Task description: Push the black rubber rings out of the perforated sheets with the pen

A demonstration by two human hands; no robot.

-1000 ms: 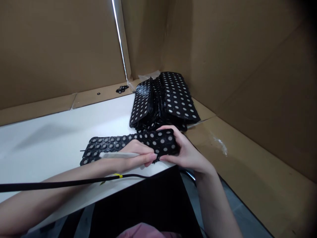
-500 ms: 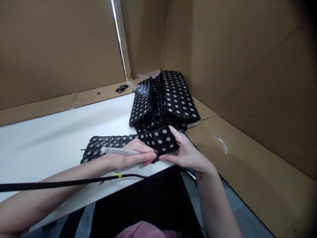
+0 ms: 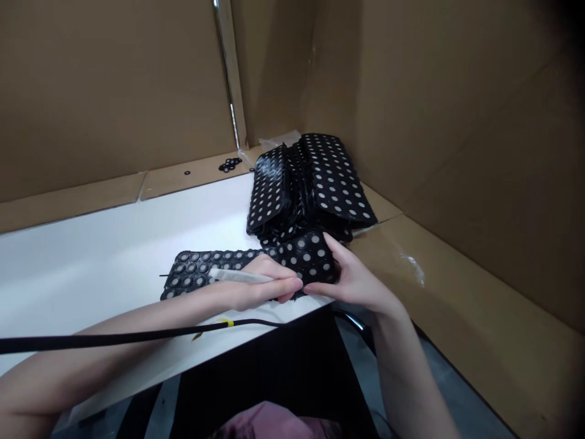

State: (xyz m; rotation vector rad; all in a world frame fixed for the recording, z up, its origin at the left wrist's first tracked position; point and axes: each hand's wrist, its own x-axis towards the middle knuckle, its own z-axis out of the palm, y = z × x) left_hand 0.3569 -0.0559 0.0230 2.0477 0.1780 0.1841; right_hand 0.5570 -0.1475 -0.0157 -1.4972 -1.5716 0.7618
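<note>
Mat [image 3: 197, 258], black and dotted with pale discs, lies on the white table [image 3: 123, 238] beneath and to both sides of the left fingers. Left hand [image 3: 258, 286]: fingers closed in a pinch around a slim white tool [image 3: 240, 276]. Tool's broad end points back to the left, away from the fingertips; its other end is hidden by them. Fingertips sit over the mat's near edge; actual contact cannot be told.

Right hand [image 3: 354, 283]: thumb at the near edge, fingers round the far corner, mat's right end clasped between. Some of those fingers hidden behind the mat. This end tilts up; its discs look flat, while left of the left fingers they show as raised rings. The two thumbs are near each other.

Beyond the right fingers, a heap of similar mats [image 3: 338, 180], folded and layered, with clear plastic [image 3: 280, 140] behind it. Farther off, left of the heap, a cluster of small black rings [image 3: 230, 164] on cardboard [image 3: 171, 183], plus a lone ring [image 3: 187, 172] farther left.

Nearer the body than the left fingers, a black cable [image 3: 137, 339] with a yellow band [image 3: 230, 324] crosses in front of the left forearm.
</note>
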